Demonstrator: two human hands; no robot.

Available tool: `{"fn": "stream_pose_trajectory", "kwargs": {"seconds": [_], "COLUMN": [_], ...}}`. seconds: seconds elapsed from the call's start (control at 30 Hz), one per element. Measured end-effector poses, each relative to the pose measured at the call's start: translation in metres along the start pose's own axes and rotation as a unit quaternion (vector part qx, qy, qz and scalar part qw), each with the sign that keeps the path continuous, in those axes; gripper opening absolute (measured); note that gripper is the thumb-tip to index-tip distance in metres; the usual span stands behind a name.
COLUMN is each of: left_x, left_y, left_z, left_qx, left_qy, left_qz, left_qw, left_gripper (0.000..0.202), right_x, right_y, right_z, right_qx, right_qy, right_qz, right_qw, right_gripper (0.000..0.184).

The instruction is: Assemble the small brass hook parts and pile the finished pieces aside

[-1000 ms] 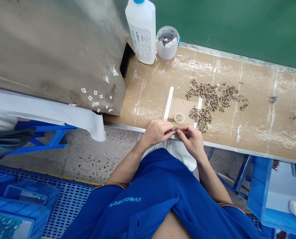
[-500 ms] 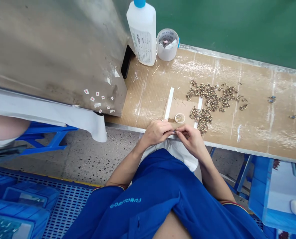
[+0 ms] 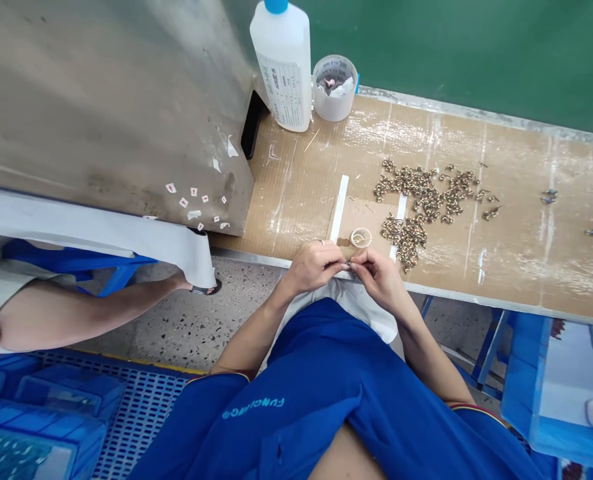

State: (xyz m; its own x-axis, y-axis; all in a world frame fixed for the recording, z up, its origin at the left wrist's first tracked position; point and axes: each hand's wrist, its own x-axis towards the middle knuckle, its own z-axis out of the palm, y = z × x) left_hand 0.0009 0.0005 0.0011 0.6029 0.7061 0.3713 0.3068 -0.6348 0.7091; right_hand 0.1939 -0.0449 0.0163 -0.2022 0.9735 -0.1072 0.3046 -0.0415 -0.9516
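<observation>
My left hand [image 3: 315,265] and my right hand [image 3: 379,275] meet at the table's front edge, fingertips pinched together. Between them is a tiny metal piece [image 3: 348,263], mostly hidden by the fingers. It resembles the small brass-coloured ring-ended parts [image 3: 410,239] heaped just right of my right hand, though its exact kind is too small to make out. A small clear round cup [image 3: 360,238] stands right behind my fingertips on a cardboard piece [image 3: 369,213]. White strips [image 3: 340,207] run along both sides of that cardboard.
A larger spread of the brass parts [image 3: 426,197] lies farther back, with a few loose parts [image 3: 549,196] at right. A white bottle [image 3: 282,67] and a tape-roll tub [image 3: 335,90] stand at the back. Left is a metal panel [image 3: 126,100]; another person's leg [image 3: 86,313] shows below it.
The other person's leg and foot have come into view at lower left. My hands keep the same pinch at the same place, and the view has shifted slightly.
</observation>
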Motion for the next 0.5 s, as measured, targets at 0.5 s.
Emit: {"fn": "stream_pose_trajectory", "kwargs": {"seconds": [0.5], "left_x": [0.0009], "left_y": [0.0025], "left_z": [-0.002], "left_qx": [-0.035], "left_qy": [-0.014], "left_qz": [-0.046], "left_qw": [0.998], "left_gripper": [0.033], "right_x": [-0.0074], "right_y": [0.0035], "right_z": [0.0106], "right_qx": [0.147], "right_qy": [0.08], "right_qz": [0.046], "right_qw": [0.985], "right_gripper": [0.036]}}
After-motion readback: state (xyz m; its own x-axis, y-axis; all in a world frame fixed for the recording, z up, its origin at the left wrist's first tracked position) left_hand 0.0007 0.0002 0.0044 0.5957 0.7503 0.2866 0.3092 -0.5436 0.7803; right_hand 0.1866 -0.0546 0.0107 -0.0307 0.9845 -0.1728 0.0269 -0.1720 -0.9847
